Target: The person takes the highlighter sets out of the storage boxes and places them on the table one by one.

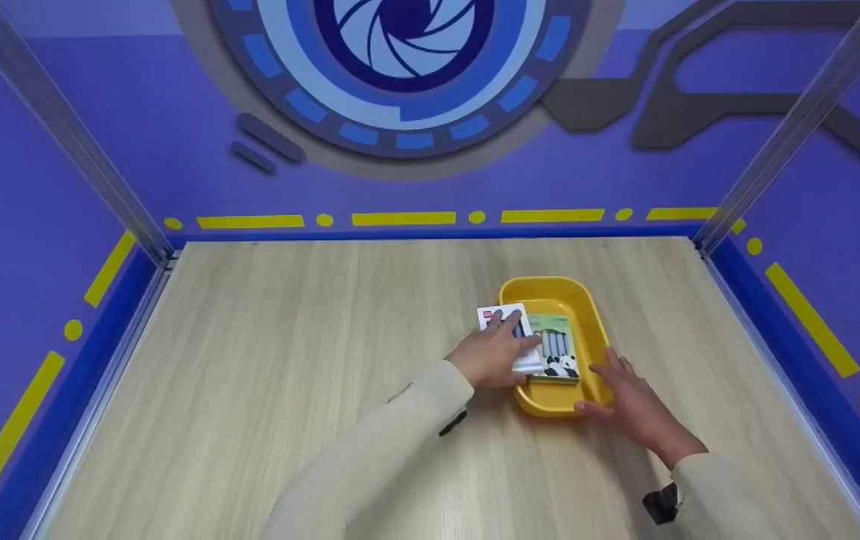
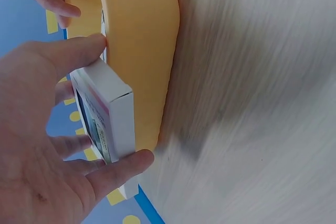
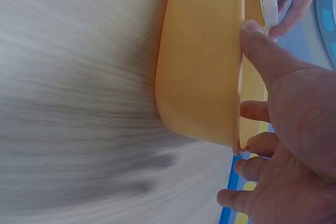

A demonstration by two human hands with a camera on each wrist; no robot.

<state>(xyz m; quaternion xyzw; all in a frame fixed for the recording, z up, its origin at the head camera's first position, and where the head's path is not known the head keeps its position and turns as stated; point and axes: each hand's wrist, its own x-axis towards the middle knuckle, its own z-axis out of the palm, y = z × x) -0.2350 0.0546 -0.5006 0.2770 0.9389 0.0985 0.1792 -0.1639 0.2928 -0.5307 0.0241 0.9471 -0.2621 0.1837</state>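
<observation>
Head view has a slim white box (image 1: 530,363) above the left rim of a yellow tray (image 1: 588,322), lying partly across the opening and, from this angle, overlapping the edge of a green box (image 1: 555,346). The white box has crisp, flat edges, a small red mark in one corner, a dark picture panel and a pale lilac band; the left wrist view shows its plain white sides and its slant beside the tray wall. Whether it touches the rim is unclear. The green box lies inside the tray, its face printed with grey-blue bars and black-and-white pandas. The tray is deep, smooth and round-cornered, set on a pale wood-grain table (image 1: 310,360). Spread but bent, the left hand (image 1: 491,358) holds the white box by its edges between thumb and fingers. Half open, the right hand (image 1: 638,405) grips the tray's right rim near the close corner, its fingers apart.
</observation>
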